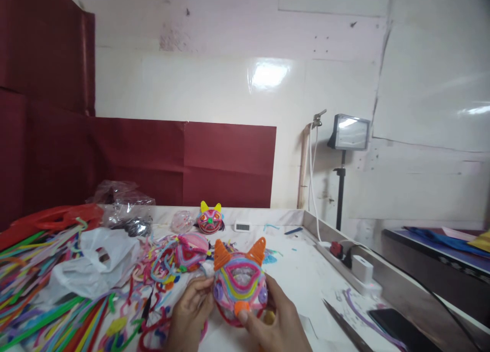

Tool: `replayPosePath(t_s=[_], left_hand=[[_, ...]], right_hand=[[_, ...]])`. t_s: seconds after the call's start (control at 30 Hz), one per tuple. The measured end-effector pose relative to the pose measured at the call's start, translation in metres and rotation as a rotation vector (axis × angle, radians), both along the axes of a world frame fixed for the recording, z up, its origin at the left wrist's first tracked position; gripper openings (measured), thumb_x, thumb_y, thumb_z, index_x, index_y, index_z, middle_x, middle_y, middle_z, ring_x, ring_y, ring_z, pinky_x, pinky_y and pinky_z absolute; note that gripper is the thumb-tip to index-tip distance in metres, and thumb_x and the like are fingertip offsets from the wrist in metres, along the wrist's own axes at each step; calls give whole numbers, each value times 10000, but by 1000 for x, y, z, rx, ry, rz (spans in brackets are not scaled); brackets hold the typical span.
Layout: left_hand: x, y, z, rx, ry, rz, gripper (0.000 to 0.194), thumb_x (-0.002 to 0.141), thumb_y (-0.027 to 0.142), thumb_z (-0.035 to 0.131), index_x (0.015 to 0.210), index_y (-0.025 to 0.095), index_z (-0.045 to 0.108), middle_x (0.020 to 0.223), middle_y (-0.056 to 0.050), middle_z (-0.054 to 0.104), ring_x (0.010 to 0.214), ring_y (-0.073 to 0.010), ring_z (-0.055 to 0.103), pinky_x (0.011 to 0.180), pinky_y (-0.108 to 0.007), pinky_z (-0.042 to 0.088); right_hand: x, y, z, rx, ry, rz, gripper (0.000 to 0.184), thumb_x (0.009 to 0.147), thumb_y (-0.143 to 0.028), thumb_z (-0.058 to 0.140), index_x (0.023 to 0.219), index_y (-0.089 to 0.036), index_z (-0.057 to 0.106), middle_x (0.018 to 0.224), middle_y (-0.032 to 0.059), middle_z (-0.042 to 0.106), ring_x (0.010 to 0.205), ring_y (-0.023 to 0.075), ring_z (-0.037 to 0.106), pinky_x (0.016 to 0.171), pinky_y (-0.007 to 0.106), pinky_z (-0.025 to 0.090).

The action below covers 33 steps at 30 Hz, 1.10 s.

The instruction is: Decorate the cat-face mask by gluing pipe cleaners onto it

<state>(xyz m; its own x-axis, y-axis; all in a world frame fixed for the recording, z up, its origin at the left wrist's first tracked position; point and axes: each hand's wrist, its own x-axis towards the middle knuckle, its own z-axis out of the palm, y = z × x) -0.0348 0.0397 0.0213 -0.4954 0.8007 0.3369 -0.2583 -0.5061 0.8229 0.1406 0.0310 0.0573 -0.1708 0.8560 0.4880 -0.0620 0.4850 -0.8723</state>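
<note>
Both my hands hold a round cat-like head (239, 282) made of coiled pipe cleaners, with orange ears and an orange nose. My left hand (190, 311) grips its left side with curled fingers. My right hand (274, 319) cups its right side and underside, thumb pressed near the orange nose. Behind it on the white table (302, 262) lie a pink pipe-cleaner ball (191, 250) and a smaller red cat head with yellow ears (210, 219).
Heaps of coloured pipe cleaners (42, 296) and a white plastic bag (90, 265) fill the left. Scissors (346, 326), a dark phone (401, 331) and a white power adapter (362, 270) lie at the right edge. A lamp on a stand (350, 133) rises behind.
</note>
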Motion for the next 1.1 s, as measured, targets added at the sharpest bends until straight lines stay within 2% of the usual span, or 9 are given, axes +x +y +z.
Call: replayPosePath(t_s=[0.13, 0.27, 0.37, 0.57, 0.67, 0.77, 0.97, 1.1], left_hand=[[-3, 1, -5, -46, 35, -66, 447, 475, 478, 932, 771, 194, 756, 917, -68, 779, 914, -243, 745, 768, -208, 585], [-9, 5, -10, -72, 17, -99, 440, 518, 493, 909, 799, 196, 746, 868, -81, 799, 896, -264, 753, 794, -274, 597], [-17, 7, -9, -107, 45, -150, 438, 444, 425, 941, 758, 192, 744, 856, -88, 797, 863, -280, 753, 794, -303, 603], [-18, 1, 1, -41, 67, -109, 347, 491, 397, 921, 728, 200, 762, 883, -83, 777, 843, -264, 741, 719, -265, 607], [-13, 0, 1, 2, 67, -48, 301, 544, 397, 901, 744, 216, 765, 907, -63, 758, 835, -237, 736, 699, -231, 597], [-12, 3, -1, 18, 87, -19, 280, 538, 382, 900, 712, 208, 766, 860, -61, 749, 796, -216, 726, 701, -219, 586], [-21, 7, 1, -1, 85, -31, 289, 483, 399, 899, 659, 218, 758, 820, -76, 749, 780, -241, 717, 683, -258, 599], [-21, 4, 3, -26, 92, -89, 305, 470, 394, 912, 661, 213, 756, 837, -77, 752, 791, -251, 726, 684, -264, 609]], right_hand=[[1, 2, -5, 27, -23, -44, 591, 698, -463, 777, 1180, -178, 588, 1126, 132, 739, 969, 298, 710, 852, 369, 565], [-1, 7, -15, 76, -24, -99, 639, 688, -481, 771, 1219, -189, 569, 1193, 139, 704, 1044, 310, 682, 890, 380, 562], [-2, 8, -18, 120, -19, -123, 655, 688, -498, 763, 1238, -202, 565, 1180, 127, 702, 1074, 312, 665, 904, 374, 556], [-2, 5, -16, 153, -28, -149, 639, 682, -502, 771, 1212, -214, 561, 1106, 106, 702, 986, 297, 678, 848, 336, 561], [-2, 4, -15, 151, -12, -142, 620, 665, -482, 794, 1179, -224, 562, 1086, 93, 697, 949, 287, 680, 833, 332, 560], [-3, 4, -15, 156, -6, -148, 615, 659, -484, 801, 1164, -218, 572, 1090, 102, 697, 959, 296, 674, 843, 347, 555], [-2, 2, -12, 200, -16, -183, 650, 662, -522, 801, 1192, -218, 580, 1148, 112, 684, 1039, 319, 648, 912, 375, 531], [-1, 1, -13, 191, -36, -208, 671, 646, -523, 816, 1203, -235, 576, 1146, 103, 678, 1013, 315, 656, 864, 351, 552]])
